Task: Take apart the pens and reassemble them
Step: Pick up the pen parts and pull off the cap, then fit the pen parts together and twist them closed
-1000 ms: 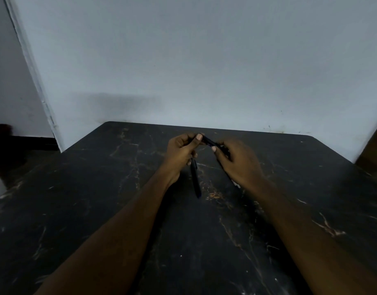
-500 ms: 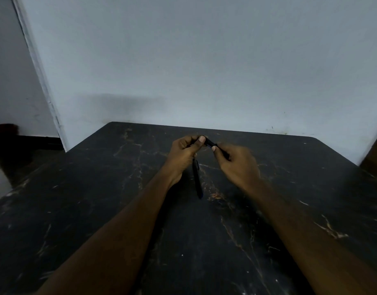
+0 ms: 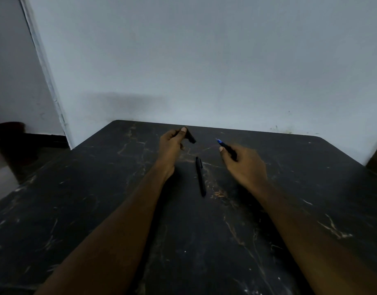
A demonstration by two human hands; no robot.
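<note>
Cap and barrel of one black pen are apart, one piece in each hand, above the far half of a dark table veined with pale streaks. The left hand pinches the cap. Its thumb lies on top, its fingers are curled underneath, and the free end of the cap sticks out to the right and slightly down. The right hand grips the barrel, with the thumb pressed along its side and the other fingers folded round the lower part, which the hand hides. The front of the barrel shows past the thumb, its blue tip pointing up and left toward the cap. A clear gap separates tip and cap. A second pen, black and seemingly whole, lies flat on the table between the two wrists. It runs roughly away from the person and touches neither hand. Both forearms reach in from the near edge. Behind the table stands a plain pale wall.
</note>
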